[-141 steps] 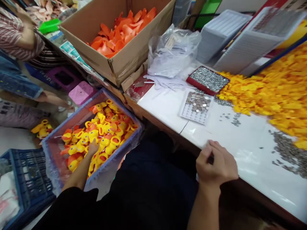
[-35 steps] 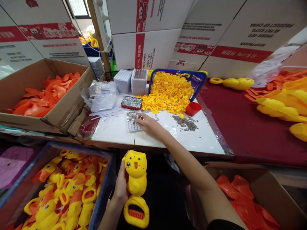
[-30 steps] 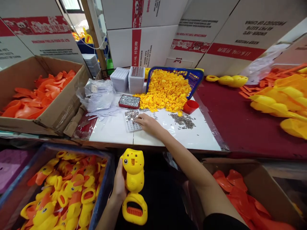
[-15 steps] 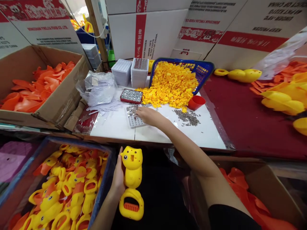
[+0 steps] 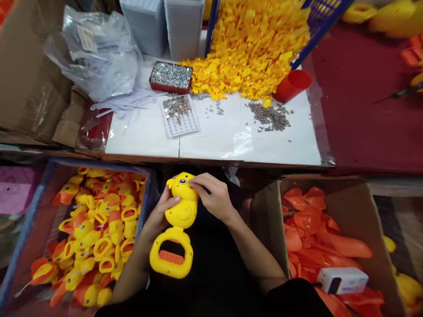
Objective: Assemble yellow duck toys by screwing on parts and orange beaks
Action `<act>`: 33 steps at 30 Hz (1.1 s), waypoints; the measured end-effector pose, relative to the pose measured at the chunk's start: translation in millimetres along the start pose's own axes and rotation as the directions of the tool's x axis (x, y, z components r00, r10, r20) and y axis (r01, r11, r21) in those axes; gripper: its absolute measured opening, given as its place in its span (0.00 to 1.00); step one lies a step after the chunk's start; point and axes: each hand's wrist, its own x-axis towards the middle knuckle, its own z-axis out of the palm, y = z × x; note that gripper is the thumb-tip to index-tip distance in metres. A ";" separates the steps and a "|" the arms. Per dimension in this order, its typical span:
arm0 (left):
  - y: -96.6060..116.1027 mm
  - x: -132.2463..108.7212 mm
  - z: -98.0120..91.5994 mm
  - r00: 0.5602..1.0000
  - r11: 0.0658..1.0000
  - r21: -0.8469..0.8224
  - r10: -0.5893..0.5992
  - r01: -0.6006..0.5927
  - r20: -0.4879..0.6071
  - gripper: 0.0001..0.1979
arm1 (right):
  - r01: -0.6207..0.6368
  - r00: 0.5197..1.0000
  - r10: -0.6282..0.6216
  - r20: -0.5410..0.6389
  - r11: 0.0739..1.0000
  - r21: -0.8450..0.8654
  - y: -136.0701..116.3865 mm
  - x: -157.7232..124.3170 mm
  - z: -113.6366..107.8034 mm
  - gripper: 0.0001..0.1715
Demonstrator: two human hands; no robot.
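Observation:
My left hand (image 5: 161, 210) is wrapped round a yellow plastic duck toy (image 5: 183, 212), thumb across its body. The toy is held upright over my lap, with a printed eye on its head and a looped handle with an orange ridged grip at the bottom. My right hand (image 5: 213, 193) pinches at the side of the duck's head, close to the eye. Whatever its fingertips hold is too small and covered to make out. On the bench beyond lies a white compartment tray (image 5: 187, 128) with small round metal pieces in part of it.
Behind the tray stand a red box of small metal parts (image 5: 171, 75) and a blue basket (image 5: 317, 26) spilling yellow pieces (image 5: 254, 48). A red cup (image 5: 292, 86) lies near loose screws (image 5: 270, 115). Finished-looking ducks fill the left bin (image 5: 42, 207); orange parts (image 5: 310, 224) fill the right carton.
My right hand has come back from the white tray to the duck's head. The duck has turned in my left hand, showing another side. The view has tilted down.

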 end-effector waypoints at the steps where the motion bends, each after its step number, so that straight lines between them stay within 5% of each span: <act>1: -1.4 0.8 -1.1 1.000 1.000 0.001 -0.010 0.010 0.008 0.42 | -0.025 0.999 0.025 -0.030 1.000 0.000 1.5 -6.0 1.5 0.11; 7: 0.1 -3.3 0.2 0.998 0.987 0.154 0.043 -0.037 -0.035 0.33 | -0.097 0.989 0.089 -0.116 0.993 -0.070 11.5 -28.5 5.3 0.11; 14: 7.7 -14.0 -0.8 0.997 0.977 0.209 -0.029 0.043 -0.071 0.32 | 0.028 0.996 -0.040 -0.083 0.991 -0.133 28.6 -40.6 13.2 0.14; 16: 8.1 -14.8 -2.0 0.996 0.975 0.219 -0.028 0.045 -0.081 0.33 | -0.019 0.994 0.011 -0.108 0.997 -0.071 26.1 -39.6 15.2 0.13; 19: 8.6 -16.1 -1.9 0.997 0.966 0.256 -0.003 0.023 -0.077 0.34 | -0.228 0.959 0.247 -0.141 0.964 0.134 17.9 -34.4 12.6 0.12; 21: 8.6 -16.9 -1.1 0.997 0.960 0.281 0.023 -0.002 -0.072 0.35 | -0.359 0.919 0.391 -0.046 0.880 0.312 13.9 -29.9 6.7 0.13; 24: 7.6 -17.2 -1.0 0.996 0.956 0.290 0.056 -0.036 -0.062 0.38 | -0.455 0.889 0.423 0.176 0.775 0.438 13.2 -23.4 -5.0 0.16; 33: 15.2 -26.9 -6.1 0.999 0.970 0.244 0.027 -0.020 -0.026 0.46 | -0.493 0.803 0.308 0.510 0.825 0.277 1.8 30.9 -33.2 0.25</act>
